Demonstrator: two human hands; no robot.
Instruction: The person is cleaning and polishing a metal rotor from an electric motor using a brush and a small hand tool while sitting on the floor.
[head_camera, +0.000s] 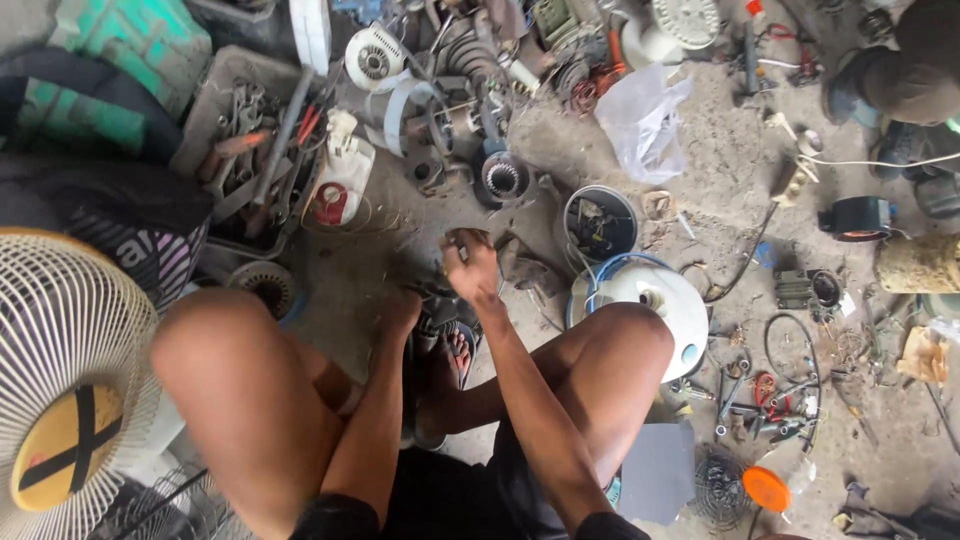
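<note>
1. Near the left edge of the floor (380, 265) stands a white fan guard (60, 370) with a yellow hub. Beyond it, towards the far left corner, an open tool tray (215, 95) holds wrenches, pliers with red handles and a long grey bar.
2. The left hand (400, 312) reaches down between the knees to a dark small part (432, 300) on the floor, just in front of the sandal (455, 350). Its fingers are turned under and hidden, so I cannot tell whether they grip anything.
3. The right hand (470, 265) is raised just above that same spot, its fingers (462, 240) curled narrowly round something small and dark. What that object is cannot be made out.
4. As a judgement, the work goes best if the left hand pins the part firmly to the floor while the right works from directly above, wrist steady, keeping loose bits close together so none are lost among the scrap.
5. Just right of the hands, a round dark tub (600, 222) holds a jumble of small metal pieces and wires.
6. Beside the right knee lies a white round fan housing (655, 300) with a blue ring along its rim.
7. Farther back lies a crumpled clear plastic bag (640, 120); its contents cannot be seen.
8. Towards the right edge lie scattered cables, pliers, and an orange cap (767, 488).
</note>
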